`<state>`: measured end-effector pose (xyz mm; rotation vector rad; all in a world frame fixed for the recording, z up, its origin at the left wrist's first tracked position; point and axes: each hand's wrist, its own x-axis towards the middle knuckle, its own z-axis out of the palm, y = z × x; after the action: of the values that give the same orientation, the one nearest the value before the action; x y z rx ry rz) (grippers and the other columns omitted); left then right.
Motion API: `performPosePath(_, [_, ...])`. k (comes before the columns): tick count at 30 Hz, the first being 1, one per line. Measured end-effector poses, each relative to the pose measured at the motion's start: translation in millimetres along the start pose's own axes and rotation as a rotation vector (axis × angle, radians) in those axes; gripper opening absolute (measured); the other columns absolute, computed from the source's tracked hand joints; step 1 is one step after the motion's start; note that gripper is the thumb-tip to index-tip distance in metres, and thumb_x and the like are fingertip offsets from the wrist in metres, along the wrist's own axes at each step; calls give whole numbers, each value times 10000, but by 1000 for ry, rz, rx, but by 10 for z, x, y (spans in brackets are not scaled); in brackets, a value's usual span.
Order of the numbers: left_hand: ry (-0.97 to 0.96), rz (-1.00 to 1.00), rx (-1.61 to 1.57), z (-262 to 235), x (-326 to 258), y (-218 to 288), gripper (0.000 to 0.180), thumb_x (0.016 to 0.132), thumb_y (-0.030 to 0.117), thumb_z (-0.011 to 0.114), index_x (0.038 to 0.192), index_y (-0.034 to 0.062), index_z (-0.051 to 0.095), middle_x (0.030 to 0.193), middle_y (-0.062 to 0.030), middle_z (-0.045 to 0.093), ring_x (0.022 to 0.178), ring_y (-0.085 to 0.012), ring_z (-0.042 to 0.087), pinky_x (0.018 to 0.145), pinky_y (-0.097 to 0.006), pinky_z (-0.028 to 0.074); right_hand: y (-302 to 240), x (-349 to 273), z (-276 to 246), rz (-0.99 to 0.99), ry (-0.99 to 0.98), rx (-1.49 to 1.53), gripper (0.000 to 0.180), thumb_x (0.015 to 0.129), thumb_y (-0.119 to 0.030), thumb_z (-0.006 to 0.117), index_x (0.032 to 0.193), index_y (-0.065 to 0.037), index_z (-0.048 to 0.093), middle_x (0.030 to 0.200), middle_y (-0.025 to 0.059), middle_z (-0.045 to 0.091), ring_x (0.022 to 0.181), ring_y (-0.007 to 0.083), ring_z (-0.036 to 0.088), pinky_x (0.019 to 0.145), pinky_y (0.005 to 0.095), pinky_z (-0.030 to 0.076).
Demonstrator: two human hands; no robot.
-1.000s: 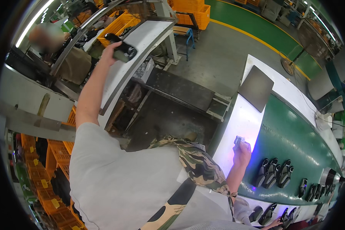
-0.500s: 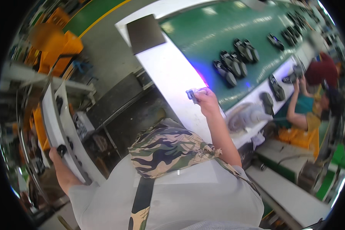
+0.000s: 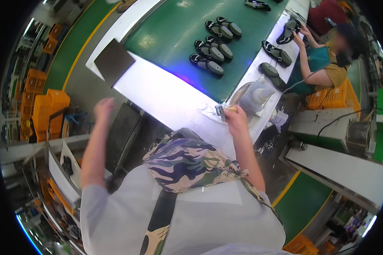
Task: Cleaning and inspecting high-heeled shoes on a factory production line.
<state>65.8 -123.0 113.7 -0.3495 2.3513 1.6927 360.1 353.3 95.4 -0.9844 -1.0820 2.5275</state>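
My right hand (image 3: 237,120) is closed around a small tool (image 3: 220,111) with a grey head and a yellowish end, its exact kind too small to make out. It is held over the near corner of the white table edge (image 3: 170,95), beside a crumpled white cloth or paper (image 3: 207,111). Just right of that hand stands a translucent plastic bottle (image 3: 259,94) in a round tray. My left hand (image 3: 104,108) is raised in the air left of the table, smeared by motion, its fingers unclear. Nearest to it on the table lies a dark square board (image 3: 114,63).
Several black-and-grey sandals (image 3: 206,64) lie on the green belt. More sandals (image 3: 272,75) line the white ledge, where a co-worker (image 3: 323,63) holds one. Orange crates (image 3: 49,108) stand at far left. A white rack (image 3: 64,172) is at my left, a machine bench (image 3: 340,170) at right.
My left hand has left the white rack and swung up and forward. The view has turned, and my right hand, still gripping the small tool, is now nearer the bottle.
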Motion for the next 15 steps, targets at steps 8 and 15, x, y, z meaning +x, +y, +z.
performPosePath(8, [-712, -727, -196, 4420, 172, 184, 1099, 761, 639, 711, 1523, 44, 188, 1477, -319, 333, 1301, -462, 435, 1044, -572, 389, -23, -567, 16, -195, 308, 4, 214, 764, 23, 727, 901, -53, 582, 835, 22, 604, 718, 132, 604, 647, 266, 512])
performPosePath(15, [-474, -776, -193, 5010, 317, 244, 638, 749, 432, 766, 1265, 143, 524, 1228, -118, 608, 1138, -345, 574, 938, -578, 428, 247, -1171, -112, -383, 610, 191, 212, 802, 53, 654, 967, -40, 561, 873, 56, 599, 754, 178, 626, 678, 316, 536])
